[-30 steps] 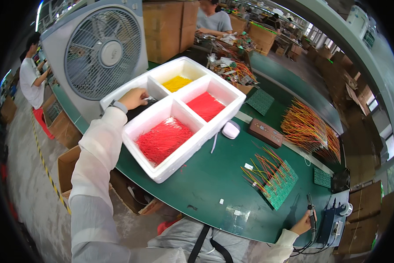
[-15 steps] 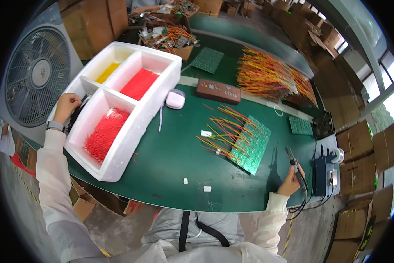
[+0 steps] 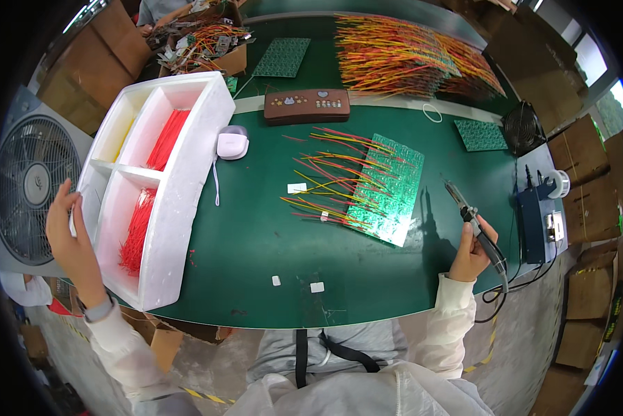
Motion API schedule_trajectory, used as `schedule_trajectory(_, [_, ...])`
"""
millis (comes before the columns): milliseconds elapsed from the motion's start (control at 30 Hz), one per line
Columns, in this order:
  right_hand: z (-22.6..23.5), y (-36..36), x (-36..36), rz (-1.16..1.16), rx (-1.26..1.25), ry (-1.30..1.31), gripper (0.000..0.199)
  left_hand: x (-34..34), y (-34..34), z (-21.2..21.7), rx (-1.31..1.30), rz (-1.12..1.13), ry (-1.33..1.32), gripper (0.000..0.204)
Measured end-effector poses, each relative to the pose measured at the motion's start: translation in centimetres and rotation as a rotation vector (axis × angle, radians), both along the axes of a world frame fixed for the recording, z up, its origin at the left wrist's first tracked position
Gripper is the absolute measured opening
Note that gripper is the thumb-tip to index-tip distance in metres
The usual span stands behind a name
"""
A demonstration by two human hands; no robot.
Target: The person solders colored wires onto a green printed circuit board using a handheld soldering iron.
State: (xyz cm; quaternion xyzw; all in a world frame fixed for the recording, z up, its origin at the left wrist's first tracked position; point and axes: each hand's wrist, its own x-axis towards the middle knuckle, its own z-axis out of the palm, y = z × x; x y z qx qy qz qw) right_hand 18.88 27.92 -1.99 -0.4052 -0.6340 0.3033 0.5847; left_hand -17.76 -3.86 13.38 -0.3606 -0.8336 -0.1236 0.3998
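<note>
My left hand (image 3: 72, 236) grips the outer left wall of a white foam tray (image 3: 186, 173) that rests on the left edge of the green table (image 3: 256, 243). The tray has three compartments, two with red wires (image 3: 166, 139) and one with yellow wires (image 3: 122, 139). My right hand (image 3: 472, 249) holds a soldering iron (image 3: 474, 222) at the table's right side, tip pointing up and left. Just left of the iron lies a green circuit board (image 3: 391, 187) with red and yellow wires (image 3: 325, 180) fanned out from it.
A small white device (image 3: 232, 144) with a cord lies beside the tray. A brown remote-like box (image 3: 306, 106) sits behind. A heap of coloured wires (image 3: 408, 55) and spare boards (image 3: 281, 57) fill the back. A soldering station (image 3: 537, 215) stands right, a fan (image 3: 27, 187) left.
The view has swung down and left over the table. The foam tray has been drawn toward the table's left edge with my left hand on it. My right hand has lifted the soldering iron.
</note>
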Motion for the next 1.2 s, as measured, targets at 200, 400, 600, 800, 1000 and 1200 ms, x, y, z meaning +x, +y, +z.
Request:
schedule_trajectory(200, [-0.1,-0.6,-0.1,0.058,-0.018,0.012,0.024,13.1,8.1,-4.0,0.256,-0.54,-0.731,0.012])
schedule_trajectory(400, [-1.2,-0.9,1.0,0.106,0.033,-0.102,0.026,17.6,19.2,-10.5,0.046,-0.934,-0.925,0.019])
schedule_trajectory(600, [-0.6,-1.5,1.2,0.287,-0.085,0.101,0.027,17.2,21.0,-12.7,0.069,-0.978,-0.881,0.016])
schedule_trajectory(800, [-0.2,-1.6,1.5,0.333,-0.078,0.041,0.03,17.2,21.0,-13.1,-0.042,-0.964,-0.789,0.016])
schedule_trajectory(1000, [-0.6,-1.6,1.9,0.417,-0.068,0.029,0.032,16.5,21.1,-13.8,-0.089,-0.939,-0.83,0.018])
schedule_trajectory(1200, [-0.6,-1.8,2.0,0.523,-0.044,-0.028,0.032,16.5,21.3,-14.0,-0.109,-0.953,-0.892,0.016])
